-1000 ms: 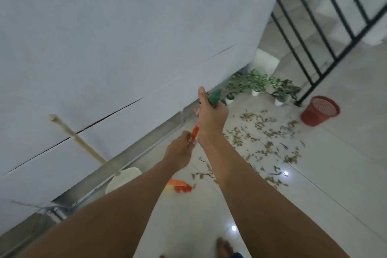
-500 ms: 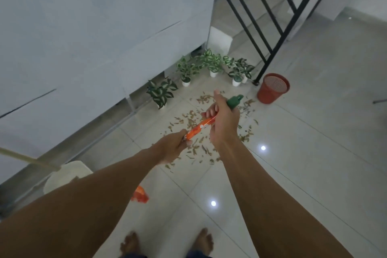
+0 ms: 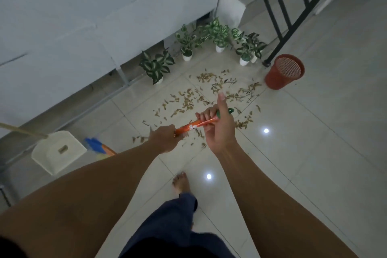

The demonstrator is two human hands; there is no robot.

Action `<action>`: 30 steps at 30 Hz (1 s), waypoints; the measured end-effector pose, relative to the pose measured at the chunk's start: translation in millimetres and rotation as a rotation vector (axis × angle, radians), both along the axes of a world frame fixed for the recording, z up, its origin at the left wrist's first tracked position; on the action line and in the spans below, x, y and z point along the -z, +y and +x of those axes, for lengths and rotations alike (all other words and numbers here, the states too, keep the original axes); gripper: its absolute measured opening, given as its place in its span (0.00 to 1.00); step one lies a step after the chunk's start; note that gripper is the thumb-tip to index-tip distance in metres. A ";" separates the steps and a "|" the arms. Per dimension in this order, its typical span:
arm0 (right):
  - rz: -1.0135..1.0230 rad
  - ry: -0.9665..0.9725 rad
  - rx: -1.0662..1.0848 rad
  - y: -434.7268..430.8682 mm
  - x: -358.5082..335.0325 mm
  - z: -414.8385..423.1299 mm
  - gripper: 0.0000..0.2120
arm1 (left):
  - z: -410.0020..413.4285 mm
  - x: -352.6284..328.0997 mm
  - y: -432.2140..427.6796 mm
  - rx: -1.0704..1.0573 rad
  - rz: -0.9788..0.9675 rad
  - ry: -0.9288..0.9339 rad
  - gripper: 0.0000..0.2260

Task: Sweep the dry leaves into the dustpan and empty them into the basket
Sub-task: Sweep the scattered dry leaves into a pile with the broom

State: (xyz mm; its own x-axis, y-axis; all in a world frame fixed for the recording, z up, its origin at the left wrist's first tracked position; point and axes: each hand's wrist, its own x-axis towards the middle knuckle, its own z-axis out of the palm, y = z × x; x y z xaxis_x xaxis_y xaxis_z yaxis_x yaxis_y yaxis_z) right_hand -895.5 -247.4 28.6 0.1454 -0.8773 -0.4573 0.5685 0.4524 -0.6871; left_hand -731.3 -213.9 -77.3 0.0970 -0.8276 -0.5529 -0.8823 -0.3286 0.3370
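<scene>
A: Dry leaves [image 3: 209, 98] are noted scattered over the tiled floor [image 3: 314, 153], from the potted plants [image 3: 157, 66] back to just under the hands. None is seen in the dustpan [image 3: 59, 152], which rests well apart at the left, near the wall. The red basket [image 3: 282, 73] is just beside the far edge of the scatter.

B: Is the grip recorded?

A: The broom handle [image 3: 196, 125] is held two-handed. The left hand [image 3: 165, 138] is wrapped round the lower part, fingers curled. The right hand [image 3: 217, 128] is closed round the upper end near the green cap, thumb raised straight. The bristles [image 3: 98, 146] are down beside the dustpan, partly hidden by the forearm.

B: Judgement entered: short, low strokes are advised, drawn from the plant side inward, so that one heap is formed and nothing is flicked under the pots. The dustpan is best brought alongside only once the heap is gathered.
</scene>
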 end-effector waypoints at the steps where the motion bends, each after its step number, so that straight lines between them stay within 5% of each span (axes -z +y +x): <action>1: 0.030 -0.011 -0.003 -2.8 6.7 -1.1 0.22 | -3.1 5.8 -2.3 -0.010 0.013 -0.041 0.26; 7: 0.189 -0.052 0.030 -19.1 40.7 -10.2 0.22 | -15.0 37.1 -4.9 -0.087 0.054 -0.057 0.21; 14: 0.388 -0.011 0.093 -27.7 76.7 -23.1 0.22 | -53.1 57.0 8.9 -0.224 -0.051 0.105 0.04; 23: 0.394 0.072 0.050 -29.0 98.6 -79.5 0.24 | -128.7 86.3 0.5 -0.250 0.126 -0.054 0.09; 30: 0.333 0.038 0.219 -74.7 77.6 -169.8 0.24 | -216.0 71.5 -47.4 -0.042 0.034 -0.067 0.12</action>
State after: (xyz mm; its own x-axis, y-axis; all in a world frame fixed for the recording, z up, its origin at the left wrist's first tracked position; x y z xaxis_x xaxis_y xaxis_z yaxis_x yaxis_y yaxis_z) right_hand -1065.2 -322.1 -48.9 -0.0508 -0.6886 -0.7233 0.6529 0.5251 -0.5458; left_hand -947.3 -261.3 -148.8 0.1693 -0.8031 -0.5713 -0.8878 -0.3759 0.2655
